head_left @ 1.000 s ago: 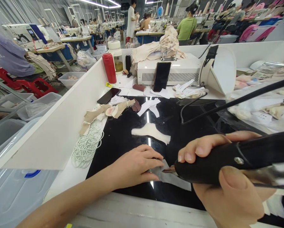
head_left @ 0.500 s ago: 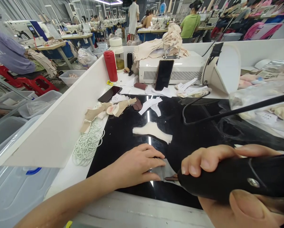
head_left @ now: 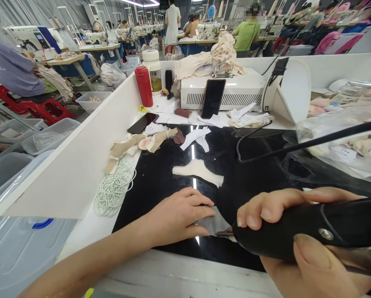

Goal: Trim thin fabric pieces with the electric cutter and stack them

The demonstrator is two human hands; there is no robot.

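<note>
One grey piece (head_left: 212,222) lies on the black surface (head_left: 154,178), under my left hand (head_left: 180,215), which rests loosely open; my right hand (head_left: 315,260) wraps round a black tool (head_left: 293,227), its tip (head_left: 224,233) at the grey piece. A white piece (head_left: 197,169) lies beyond my left hand.

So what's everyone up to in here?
Someone is working bare-handed over a black surface. The left grip rests on a grey piece, and the right grip is closed round a black tool. The tool's thin tip is at the grey piece; I can't tell whether it is touching. A white piece lies just beyond the left grip. In the background are other people and sewing machines.
</note>
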